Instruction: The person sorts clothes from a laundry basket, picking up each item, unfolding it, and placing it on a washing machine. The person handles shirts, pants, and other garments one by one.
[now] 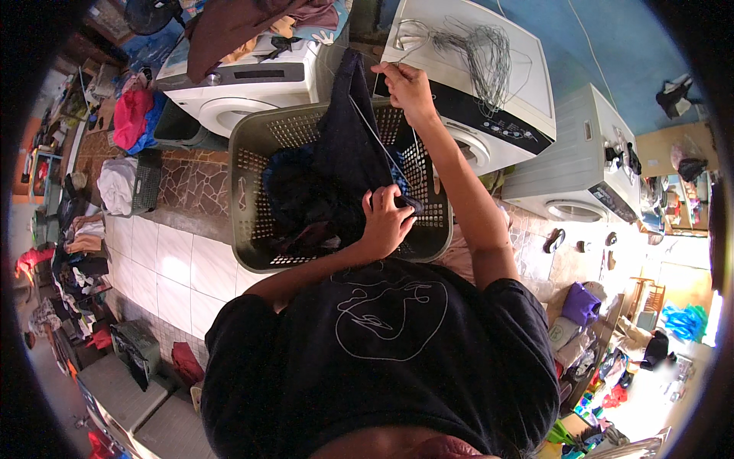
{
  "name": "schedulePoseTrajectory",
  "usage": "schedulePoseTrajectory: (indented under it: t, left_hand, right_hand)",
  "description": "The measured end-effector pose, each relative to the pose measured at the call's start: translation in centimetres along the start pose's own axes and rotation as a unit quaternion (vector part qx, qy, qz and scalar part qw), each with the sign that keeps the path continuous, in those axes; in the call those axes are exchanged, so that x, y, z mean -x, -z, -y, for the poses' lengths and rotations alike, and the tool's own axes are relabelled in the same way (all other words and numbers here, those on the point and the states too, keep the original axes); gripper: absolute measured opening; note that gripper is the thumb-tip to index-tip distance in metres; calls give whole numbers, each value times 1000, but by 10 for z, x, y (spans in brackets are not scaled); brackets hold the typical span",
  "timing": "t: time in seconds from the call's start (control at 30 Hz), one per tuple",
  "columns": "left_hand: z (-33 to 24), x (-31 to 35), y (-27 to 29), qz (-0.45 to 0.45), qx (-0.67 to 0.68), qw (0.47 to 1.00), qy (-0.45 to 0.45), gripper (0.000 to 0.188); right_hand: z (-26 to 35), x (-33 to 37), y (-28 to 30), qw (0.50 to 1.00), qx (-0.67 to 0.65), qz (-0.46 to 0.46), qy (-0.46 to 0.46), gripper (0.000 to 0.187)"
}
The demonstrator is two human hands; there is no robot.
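A dark navy garment [348,115] is stretched up over the large olive laundry basket [245,256] in front of me. My left hand [388,220] grips its lower right part, fingers curled into the cloth. Thin pale lines of a wire hanger [365,118] run along the garment's edge, partly inside it. Above the basket's far right rim, my right hand [409,92] is closed in a pinch at the top of that hanger. More dark clothes [306,191] lie heaped in the basket, with some blue checked cloth among them.
A pile of wire hangers [485,61] lies on the white washing machine [527,38] beyond my right hand. Another washer [260,84] at the far left carries brown cloth [229,30]. A third machine [566,168] stands to the right. Small baskets of laundry [145,187] sit at left.
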State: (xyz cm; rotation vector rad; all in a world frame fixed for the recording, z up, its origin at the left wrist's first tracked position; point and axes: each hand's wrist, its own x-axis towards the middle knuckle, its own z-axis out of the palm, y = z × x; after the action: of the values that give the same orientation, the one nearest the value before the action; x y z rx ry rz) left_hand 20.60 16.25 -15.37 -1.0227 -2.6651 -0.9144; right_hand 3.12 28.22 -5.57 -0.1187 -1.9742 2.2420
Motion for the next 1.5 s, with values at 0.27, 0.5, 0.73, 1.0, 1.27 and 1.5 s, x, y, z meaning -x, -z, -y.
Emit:
schedulePoseTrajectory:
  t: [0.27, 0.5, 0.73, 1.0, 1.27, 1.5]
  left_hand:
    - [4, -4, -7, 8, -32, 996, -81, 17]
    - [4, -44, 7, 140, 201, 970, 12, 15]
    - [4, -92, 44, 14, 306, 952, -12, 18]
    - [40, -140, 92, -350, 180, 918, 53, 35]
    - [69, -176, 134, -338, 166, 923, -82, 47]
    - [97, -133, 3, 19, 143, 990, 3, 87]
  right_hand:
    - [-11, -2, -1, 1000, 2, -24, -11, 24]
    - [-19, 15, 3, 987, 135, -26, 86, 23]
    - [5, 42, 20, 956, 257, 39, 136, 22]
    - [88, 78, 43, 948, 296, 62, 99, 20]
    - [127, 93, 69, 944, 299, 66, 126, 21]
    - [224, 110, 129, 898, 377, -110, 197, 22]
